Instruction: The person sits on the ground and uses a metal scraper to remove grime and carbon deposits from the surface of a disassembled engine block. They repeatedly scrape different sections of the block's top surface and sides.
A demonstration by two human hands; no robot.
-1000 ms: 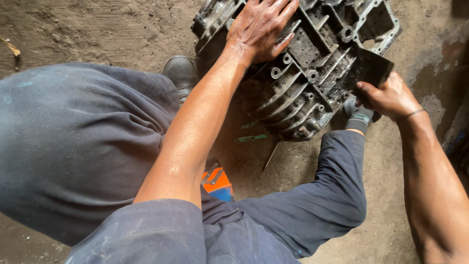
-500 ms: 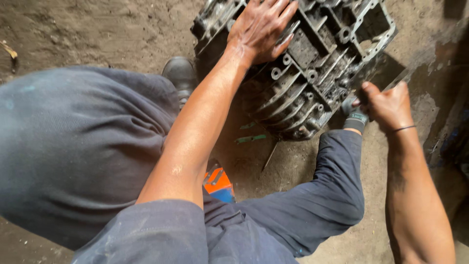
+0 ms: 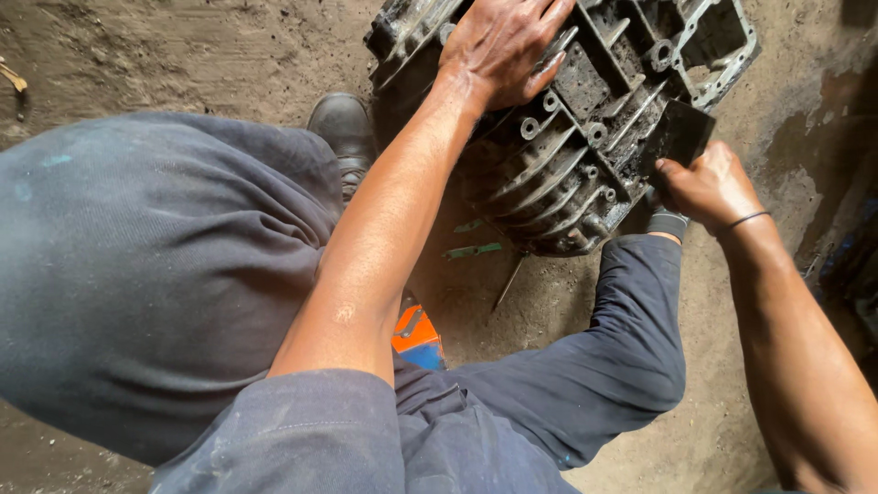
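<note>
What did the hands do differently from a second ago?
The right hand slid the flat dark scraper down off the metal engine case half a second ago, then pushed it back up against the case edge. It kept its grip the whole time. The left hand stayed pressed flat on top of the case, and the case itself did not move.

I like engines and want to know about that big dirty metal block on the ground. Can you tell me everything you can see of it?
The metal block is a grey cast engine casing, coated in black grease and dirt. Its open face shows ribs, thin dividing walls, round bolt holes and deep pockets. It rests tilted on the dirt floor, beside a black boot. The left hand presses flat on its top. The right hand holds a flat dark scraper against its lower right edge.
</note>
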